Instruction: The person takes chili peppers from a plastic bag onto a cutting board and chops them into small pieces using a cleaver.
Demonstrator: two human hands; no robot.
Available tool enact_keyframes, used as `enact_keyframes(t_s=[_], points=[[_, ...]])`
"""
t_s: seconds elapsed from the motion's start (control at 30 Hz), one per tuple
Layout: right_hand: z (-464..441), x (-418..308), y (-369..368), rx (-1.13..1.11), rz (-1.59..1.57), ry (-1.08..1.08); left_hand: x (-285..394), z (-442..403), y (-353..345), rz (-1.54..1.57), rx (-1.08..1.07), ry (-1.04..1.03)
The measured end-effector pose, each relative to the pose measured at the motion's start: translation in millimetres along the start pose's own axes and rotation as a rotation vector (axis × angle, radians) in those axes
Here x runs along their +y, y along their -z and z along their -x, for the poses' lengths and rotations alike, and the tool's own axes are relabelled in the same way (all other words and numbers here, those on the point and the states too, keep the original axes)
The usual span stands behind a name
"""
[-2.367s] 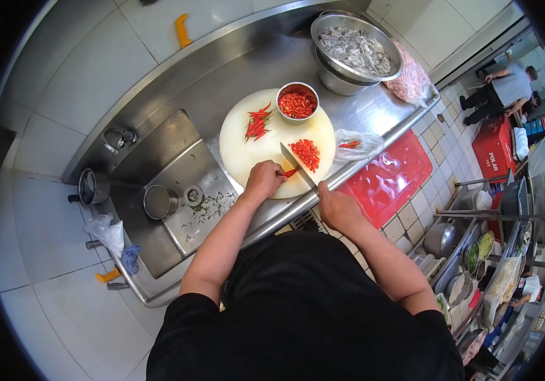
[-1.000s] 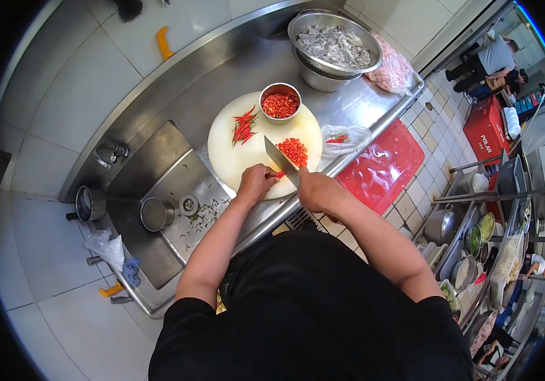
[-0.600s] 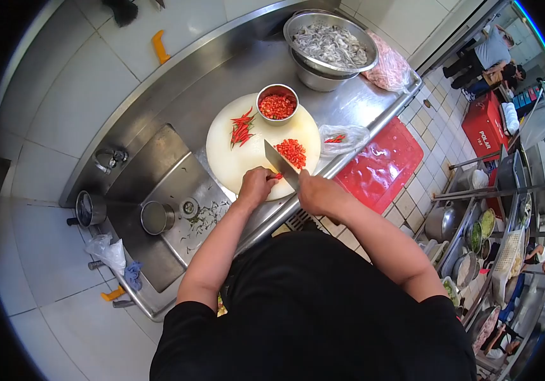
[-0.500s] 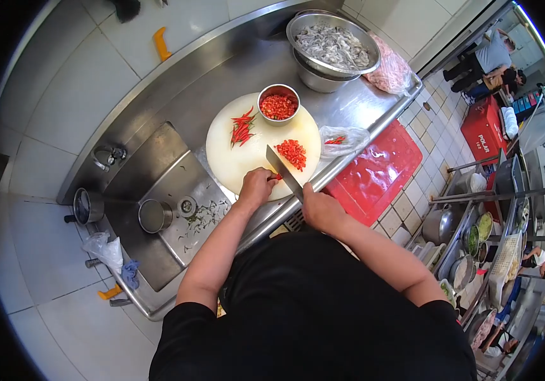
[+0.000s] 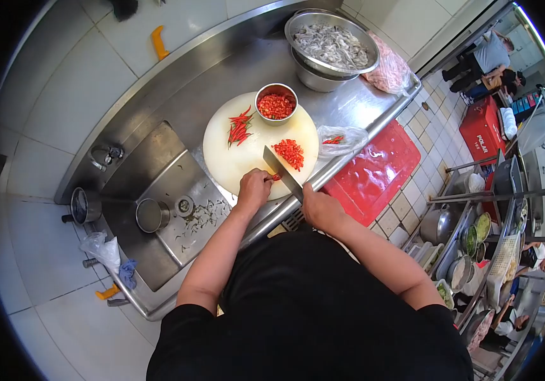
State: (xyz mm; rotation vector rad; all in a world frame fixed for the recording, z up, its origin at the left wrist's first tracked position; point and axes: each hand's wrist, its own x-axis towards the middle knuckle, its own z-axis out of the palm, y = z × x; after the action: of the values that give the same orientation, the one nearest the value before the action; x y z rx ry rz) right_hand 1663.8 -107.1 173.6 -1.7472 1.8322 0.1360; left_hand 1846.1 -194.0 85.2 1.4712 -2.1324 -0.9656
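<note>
So the left hand (image 5: 255,189) has a red chili (image 5: 275,178) pinched in its fingers, down near the close edge of the round white board (image 5: 222,155). Right hand (image 5: 323,208) is wrapped round the knife (image 5: 283,174), blade slanting over the board right beside that chili. Little heap of chopped bits (image 5: 289,154) sits just past the blade, and the whole chilies (image 5: 239,128) are in a loose pile on the far left part. Metal cup (image 5: 276,103) full of chopped red stuff is on the board too, between those piles but farther back.
</note>
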Motion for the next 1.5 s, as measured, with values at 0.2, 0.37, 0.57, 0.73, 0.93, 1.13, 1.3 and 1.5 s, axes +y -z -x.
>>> enact_keyframes(t_s=[0.2,0.37,0.57,0.73,0.93,1.13,1.3,1.5], points=[[-7,-21,37,-0.074,0.031,0.02,2,-4,5,0.025,-0.03,0.099],[5,-10,1,-0.082,-0.025,-0.069,-1,-2,4,0.008,-0.028,0.084],[-19,-28,39,-0.115,-0.002,-0.023,3,-4,5,0.008,-0.017,0.08],[4,-18,4,-0.113,-0.024,-0.075,-1,2,-2,0.032,0.019,0.091],[-18,-29,47,-0.146,0.016,-0.037,0,-2,3,-0.032,-0.017,0.145],[9,-11,1,-0.111,0.021,-0.078,-9,3,-4,0.007,0.049,0.054],[-16,-22,41,-0.103,-0.005,-0.025,-10,4,-5,-0.026,0.048,-0.02],[8,-20,7,-0.134,-0.046,-0.077,-10,9,-5,0.024,0.087,-0.054]])
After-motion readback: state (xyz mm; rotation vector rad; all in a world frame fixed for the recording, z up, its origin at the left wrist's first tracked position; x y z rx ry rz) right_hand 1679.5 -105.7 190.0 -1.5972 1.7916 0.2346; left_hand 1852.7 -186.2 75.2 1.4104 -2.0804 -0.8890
